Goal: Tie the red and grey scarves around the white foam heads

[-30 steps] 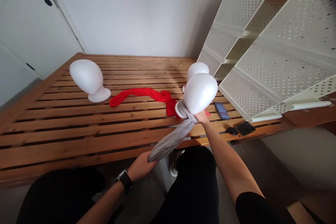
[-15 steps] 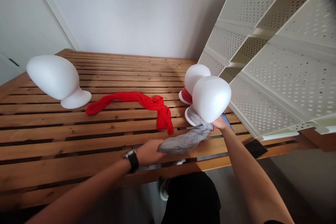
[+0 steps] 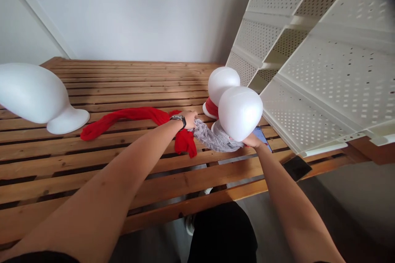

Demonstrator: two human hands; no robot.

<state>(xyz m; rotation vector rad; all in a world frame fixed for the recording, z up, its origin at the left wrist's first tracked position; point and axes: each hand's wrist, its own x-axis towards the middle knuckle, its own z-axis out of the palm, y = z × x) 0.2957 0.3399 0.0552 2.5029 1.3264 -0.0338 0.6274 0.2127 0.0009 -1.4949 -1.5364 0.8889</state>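
A grey scarf (image 3: 212, 139) runs round the neck of the nearer white mannequin head (image 3: 240, 111). My left hand (image 3: 189, 119), with a watch on its wrist, is closed on the scarf's end to the left of that head. My right hand (image 3: 252, 140) is at the right of the neck, its fingers mostly hidden under the head and seemingly closed on the scarf there. Just behind stands a second mannequin head (image 3: 222, 81) with a red scarf (image 3: 211, 107) round its neck. Another red scarf (image 3: 129, 114) lies stretched out, partly behind my left hand.
A third mannequin head (image 3: 37, 94) stands at the left on the slatted wooden bench (image 3: 101, 168). White perforated racks (image 3: 327, 78) lean at the right. A blue-screened phone (image 3: 263, 136) lies beside my right hand, and a black object (image 3: 296, 168) sits at the front edge.
My left hand has swung the grey scarf's end from the front of the bench up and back, toward the red scarf. My right hand stays by the neck. The view has shifted slightly right.
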